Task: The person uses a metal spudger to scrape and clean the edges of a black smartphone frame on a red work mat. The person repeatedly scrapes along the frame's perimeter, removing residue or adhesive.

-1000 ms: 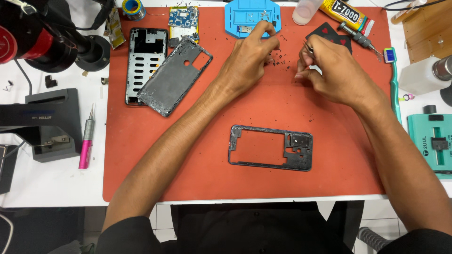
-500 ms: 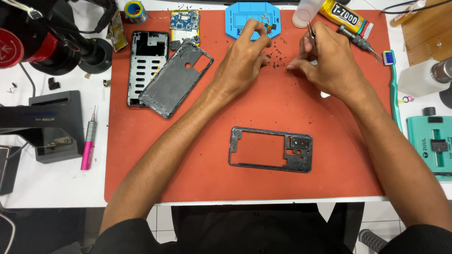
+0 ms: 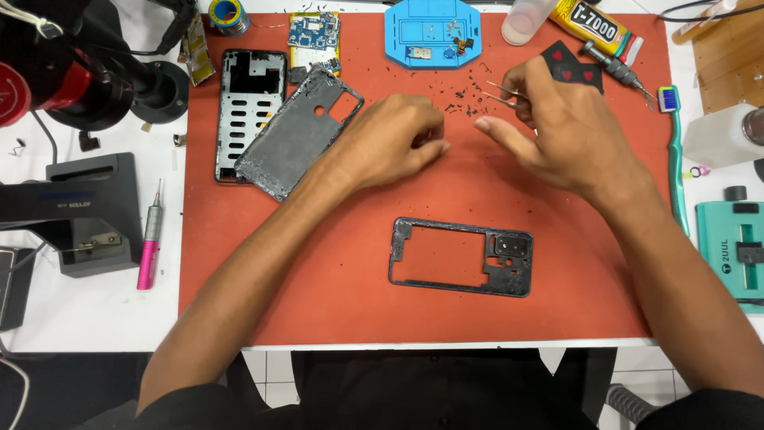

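Looking down at a phone teardown on a red-orange rubbery mat (image 3: pixel 334 271), and a fair bit is hard to read. Whatever the left hand (image 3: pixel 390 143) has under its curled fingers is hidden; the fingers are bunched together, knuckles up, but I can't tell if they're actually pinching anything. The microscope-looking rig (image 3: pixel 79 72) at the top left is cut off by the frame, and so is the teal fixture (image 3: pixel 736 247) at the right edge.

The right hand (image 3: pixel 569 131) is clamped on a pair of thin metal tweezers (image 3: pixel 501 91), tips pointing left toward a scatter of tiny black crumbs (image 3: pixel 465 91), probably old adhesive bits, though they're too small to be sure. The index finger sticks out loose toward the left hand, and the two hands sit near each other without touching.

The black plastic mid frame (image 3: pixel 461 259) lies flat on the mat, rectangular with a big open window and a camera cutout on its right end, edges looking rough and gunky. It sits below both hands, well apart from them, roughly between the two forearms.

To the left there's a grey back cover (image 3: pixel 298 135), tilted, overlapping a perforated metal chassis (image 3: pixel 247 111). A blue moulded tray (image 3: pixel 434 36) holds small parts at the top, and a pink-handled screwdriver (image 3: pixel 149 239) lies on the white table (image 3: pixel 103 318).
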